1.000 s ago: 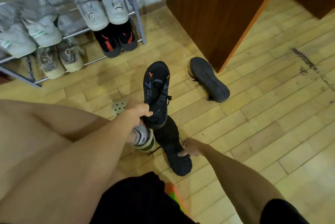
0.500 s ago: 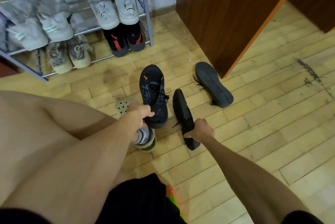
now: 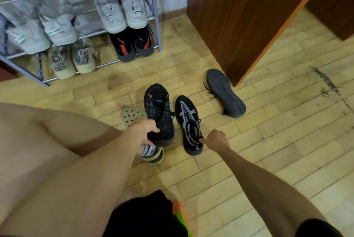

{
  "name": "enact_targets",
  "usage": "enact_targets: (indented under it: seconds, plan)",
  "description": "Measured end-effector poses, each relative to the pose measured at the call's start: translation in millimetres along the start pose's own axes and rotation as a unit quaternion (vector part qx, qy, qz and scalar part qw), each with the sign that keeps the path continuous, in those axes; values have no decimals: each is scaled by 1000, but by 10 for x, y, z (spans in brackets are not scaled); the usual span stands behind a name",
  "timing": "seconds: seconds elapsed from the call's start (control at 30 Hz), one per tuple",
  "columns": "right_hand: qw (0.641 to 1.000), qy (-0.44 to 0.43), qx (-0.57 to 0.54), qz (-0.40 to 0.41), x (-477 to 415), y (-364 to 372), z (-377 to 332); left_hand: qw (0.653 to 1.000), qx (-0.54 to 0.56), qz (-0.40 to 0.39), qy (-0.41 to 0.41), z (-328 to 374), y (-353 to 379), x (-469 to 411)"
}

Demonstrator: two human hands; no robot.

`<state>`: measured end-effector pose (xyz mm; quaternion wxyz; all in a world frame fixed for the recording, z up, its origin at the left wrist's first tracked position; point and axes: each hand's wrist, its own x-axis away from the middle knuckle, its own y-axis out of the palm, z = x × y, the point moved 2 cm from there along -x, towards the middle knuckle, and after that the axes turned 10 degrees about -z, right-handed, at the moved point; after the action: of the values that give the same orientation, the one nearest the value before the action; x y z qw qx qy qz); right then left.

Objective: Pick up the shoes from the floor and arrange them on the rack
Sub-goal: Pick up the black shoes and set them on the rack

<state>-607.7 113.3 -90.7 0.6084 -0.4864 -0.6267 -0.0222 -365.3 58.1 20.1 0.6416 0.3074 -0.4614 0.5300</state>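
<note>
My left hand (image 3: 142, 132) grips the heel of a black sneaker with orange marks (image 3: 159, 110), toe pointing away from me. Beside it stands a black sneaker with grey stripes (image 3: 188, 121), upright on the floor; my right hand (image 3: 216, 140) pinches its heel collar. A third dark shoe (image 3: 226, 93) lies sole-up to the right, near the wooden panel. The grey metal shoe rack (image 3: 151, 2) stands at the upper left, its shelves holding white, beige and black-red shoes.
A brown wooden panel (image 3: 245, 16) stands on the right of the rack. My foot in a white sock and perforated beige slipper (image 3: 132, 116) is under the left hand. Wooden floor stretches to the right.
The right hand lifted the striped sneaker off its side and turned it upright, now standing beside the left-hand shoe. The view shifted down and back from the rack a little.
</note>
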Motion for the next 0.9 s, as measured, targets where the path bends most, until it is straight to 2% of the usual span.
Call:
enact_targets:
  seconds: [0.13,0.23,0.4,0.53,0.63,0.7,0.77,0.9]
  plan:
    - [999,13,-31,20,-167,-177,108,1000,6,8,18,14,7,-56]
    - [995,7,-36,94,-283,-421,75,999,12,3,32,76,50,-91]
    - [959,34,-164,228,-439,-777,61,997,51,-17,51,233,235,-171]
    - [941,39,-193,276,-509,-765,121,996,79,-15,43,293,356,-260]
    - [891,135,-332,279,-637,-883,184,996,82,1,44,335,422,-353]
    - [840,190,-452,233,-740,-930,214,996,75,7,40,348,434,-402]
    - [786,197,-557,182,-817,-909,222,997,65,6,35,334,421,-453]
    - [744,160,-636,125,-824,-870,203,998,53,12,20,286,371,-542]
